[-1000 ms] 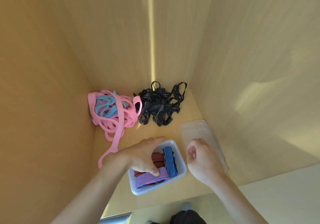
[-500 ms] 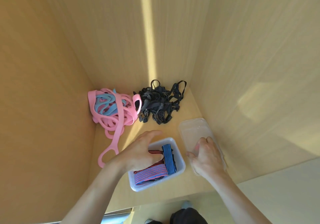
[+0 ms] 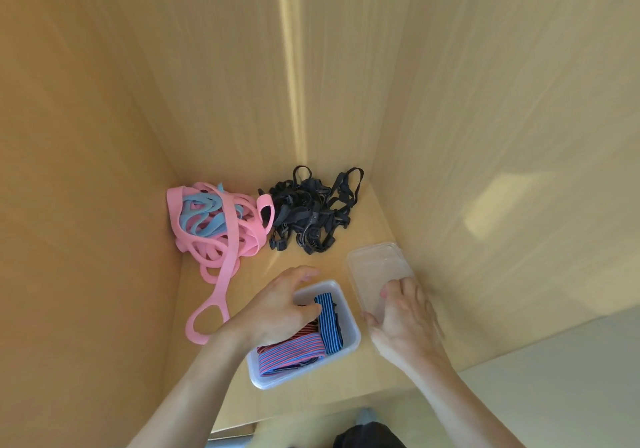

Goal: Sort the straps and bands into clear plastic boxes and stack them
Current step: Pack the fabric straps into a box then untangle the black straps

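Observation:
A clear plastic box [image 3: 348,343] sits near the shelf's front edge, holding rolled striped straps [image 3: 294,352] in red-blue and blue-black. My left hand [image 3: 277,312] lies over its far left corner, thumb inside on the straps and fingers curled past the rim. To its right lies the clear lid [image 3: 374,264], flat against the right wall. My right hand [image 3: 403,323] holds the lid's near end, fingers on top and thumb at its left edge. At the back left is a heap of pink and light-blue bands [image 3: 214,226], and beside it a pile of black straps [image 3: 308,212].
This is a wooden cubby with a left wall [image 3: 86,205], back wall and right wall [image 3: 502,170] closing in the small shelf floor [image 3: 311,260]. One long pink loop [image 3: 207,319] trails toward the front left. The floor below shows at the bottom.
My right hand came down from above the shelf onto the lid and took hold of its near end. My left hand slid from the straps' middle toward the box's far left corner.

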The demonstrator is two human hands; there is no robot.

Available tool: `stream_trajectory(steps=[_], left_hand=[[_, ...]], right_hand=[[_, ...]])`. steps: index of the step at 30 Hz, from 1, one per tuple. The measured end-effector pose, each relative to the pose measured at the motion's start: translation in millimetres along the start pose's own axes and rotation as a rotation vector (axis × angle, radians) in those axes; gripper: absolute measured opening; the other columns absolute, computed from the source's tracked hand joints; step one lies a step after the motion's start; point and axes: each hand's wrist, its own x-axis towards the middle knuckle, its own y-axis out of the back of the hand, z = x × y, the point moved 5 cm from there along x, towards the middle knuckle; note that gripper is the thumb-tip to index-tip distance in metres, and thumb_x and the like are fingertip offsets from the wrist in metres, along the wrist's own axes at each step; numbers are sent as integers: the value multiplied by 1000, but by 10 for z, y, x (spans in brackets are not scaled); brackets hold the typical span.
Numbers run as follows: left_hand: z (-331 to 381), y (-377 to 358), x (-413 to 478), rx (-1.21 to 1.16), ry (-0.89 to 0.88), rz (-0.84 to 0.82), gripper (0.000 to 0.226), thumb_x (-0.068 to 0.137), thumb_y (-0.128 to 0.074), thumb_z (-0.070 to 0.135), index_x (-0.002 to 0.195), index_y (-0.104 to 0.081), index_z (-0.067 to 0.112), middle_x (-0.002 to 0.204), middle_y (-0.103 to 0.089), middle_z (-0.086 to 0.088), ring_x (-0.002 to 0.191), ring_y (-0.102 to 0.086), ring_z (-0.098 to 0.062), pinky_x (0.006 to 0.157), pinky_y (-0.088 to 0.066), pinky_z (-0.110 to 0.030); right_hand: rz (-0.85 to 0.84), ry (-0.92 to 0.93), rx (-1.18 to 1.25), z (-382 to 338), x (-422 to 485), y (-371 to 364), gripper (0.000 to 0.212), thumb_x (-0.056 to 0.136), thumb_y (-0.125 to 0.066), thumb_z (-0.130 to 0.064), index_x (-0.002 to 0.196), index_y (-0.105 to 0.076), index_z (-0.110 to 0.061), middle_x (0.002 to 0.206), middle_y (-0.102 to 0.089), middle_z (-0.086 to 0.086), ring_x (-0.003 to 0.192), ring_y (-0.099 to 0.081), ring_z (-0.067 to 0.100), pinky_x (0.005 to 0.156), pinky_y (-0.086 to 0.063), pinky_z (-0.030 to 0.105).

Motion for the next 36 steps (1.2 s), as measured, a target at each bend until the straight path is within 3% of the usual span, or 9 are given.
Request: stream_trajectory(steps=[7,11,15,19,22,25,28,32,36], left_hand=[[-2,57,-58,-32,-14,59,52,89,-66,23,136,-51,39,135,-54,18,126,-46,4,100,-28,-14],[-15,143,-127,-72,-30,117,47,90,-67,20,132,-55,38,132,-56,17,125,-47,6,103,-31,-16],[37,227,-184,-119,-69,209,41,91,-63,10,125,-60,34,128,-60,16,123,-50,7,110,-37,-21],[86,294,-221,-187,-98,296,42,91,-62,6,116,-60,40,122,-60,23,115,-48,18,109,-39,-21],[114,312,-219,-190,-143,337,45,91,-62,7,115,-58,44,123,-60,23,115,-48,17,109,-41,-24],[119,354,-227,-207,-190,441,54,88,-71,10,126,-53,45,125,-57,23,120,-50,9,108,-43,-27],[168,401,-282,-209,-278,479,67,82,-82,18,133,-53,49,131,-51,27,128,-47,4,105,-38,-12],[227,464,-428,-207,-337,559,19,85,-79,15,89,-78,34,102,-68,17,106,-59,-5,94,-40,-14],[78,427,-581,-302,-211,511,12,85,-79,20,75,-79,27,80,-67,-5,76,-51,-17,78,-42,-27]], right_hand=[[5,-12,22,83,6,-53,46,87,-62,-57,118,-51,-25,120,-42,-4,120,-43,20,105,-36,35],[48,17,77,85,2,-11,35,87,-64,-48,111,-58,-23,113,-49,-6,110,-52,19,98,-41,35],[298,147,94,-40,-50,235,9,80,-69,-17,83,-62,-13,83,-57,-1,76,-60,26,75,-51,38],[565,219,133,-81,-74,554,14,72,-72,5,76,-64,-7,76,-61,5,63,-59,31,58,-51,36],[679,252,209,-103,-108,776,20,71,-74,9,82,-66,-7,82,-64,6,70,-63,32,61,-53,39],[695,432,286,-233,-179,920,18,83,-67,7,87,-68,-10,91,-65,-1,83,-62,21,71,-53,39],[653,582,369,-372,-240,972,15,94,-58,-4,92,-72,-10,97,-67,-3,91,-63,15,81,-52,34],[562,634,501,-461,-237,982,15,97,-58,-10,98,-73,-13,100,-65,-6,96,-64,18,85,-53,32],[533,443,739,-456,-158,951,17,93,-66,-24,110,-66,-22,99,-63,-19,96,-62,5,88,-46,15]])
